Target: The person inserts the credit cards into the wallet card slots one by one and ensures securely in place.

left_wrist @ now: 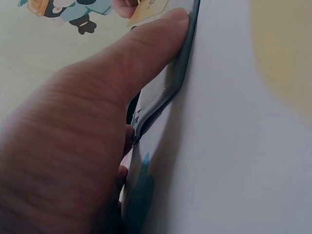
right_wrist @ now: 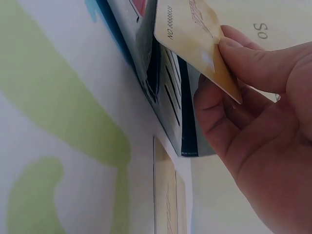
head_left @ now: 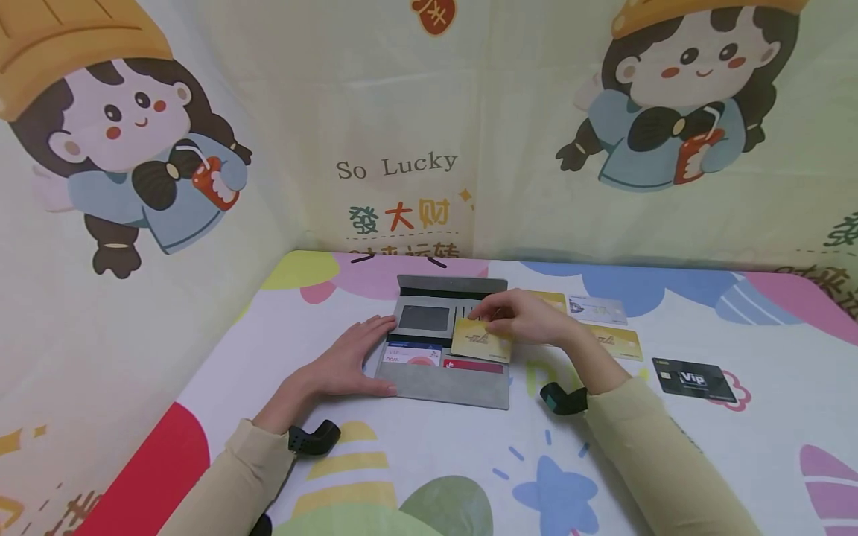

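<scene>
A: How many cards do you count around the grey wallet (head_left: pixel 450 380)?

B: One gold card (head_left: pixel 481 341) is held over the wallet. To the right of the wallet, four more lie on the desk (head_left: pixel 429 461): a gold one partly hidden behind the hand (head_left: pixel 551 299), a white one (head_left: pixel 596 310), another gold one (head_left: pixel 615 342) and, farthest from the wallet, a black VIP card (head_left: pixel 693 380). Inside the wallet, at least three cards sit in the slots: a blue one (head_left: pixel 412 346), a white one with red print (head_left: pixel 410 358) and a red one (head_left: pixel 472 365).

A: And the wallet itself?

B: One, lying open and flat on the desk, with a clear window pocket in its upper half.

A: How is the right hand (head_left: pixel 529 318) placed?

B: It reaches in from the wallet's right side, forearm resting on the desk. Thumb and fingers (right_wrist: pixel 253 63) pinch the gold card by one corner, and the card hangs tilted just above the wallet's right-hand slots.

A: The left hand (head_left: pixel 348 365)?

B: It lies at the wallet's left edge, fingers straight and relaxed, gripping nothing. The fingertips rest on the upper left edge, and the thumb (left_wrist: pixel 141 53) presses flat on the lower left corner.
</scene>
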